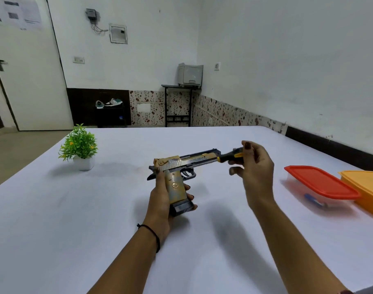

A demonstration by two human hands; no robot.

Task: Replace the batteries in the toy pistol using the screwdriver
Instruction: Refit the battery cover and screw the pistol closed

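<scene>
I see left hand (161, 201) wrapped round pistol (181, 164) at its handle, right hand (256, 168) pinching screwdriver (230, 156) just beside pistol's muzzle.

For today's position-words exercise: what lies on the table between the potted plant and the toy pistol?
Nothing: the head view shows only bare white table between the potted plant and the toy pistol.
</scene>
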